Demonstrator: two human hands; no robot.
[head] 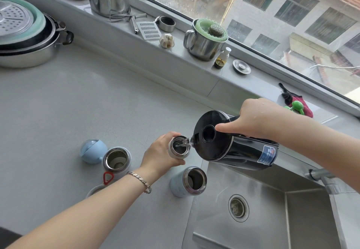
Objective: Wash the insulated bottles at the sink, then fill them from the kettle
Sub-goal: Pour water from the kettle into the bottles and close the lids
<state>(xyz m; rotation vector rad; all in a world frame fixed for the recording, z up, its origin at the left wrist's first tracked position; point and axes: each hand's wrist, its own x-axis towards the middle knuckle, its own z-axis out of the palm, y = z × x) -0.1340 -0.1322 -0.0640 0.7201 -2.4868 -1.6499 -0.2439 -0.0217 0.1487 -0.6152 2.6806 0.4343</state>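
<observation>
A white container (93, 190) is largely hidden by the left forearm (87, 213); the label (267, 154) on the kettle (243, 151) cannot be read.

Garlic (166, 40), grater (148, 30), perhaps oil bottle (222, 57)

Bright, soft daylight from the window (263, 11) — I see only faint shadows on the counter (58, 102). Wide-angle bending at the edges; the steel sink (253, 182) shows mild glare.
</observation>
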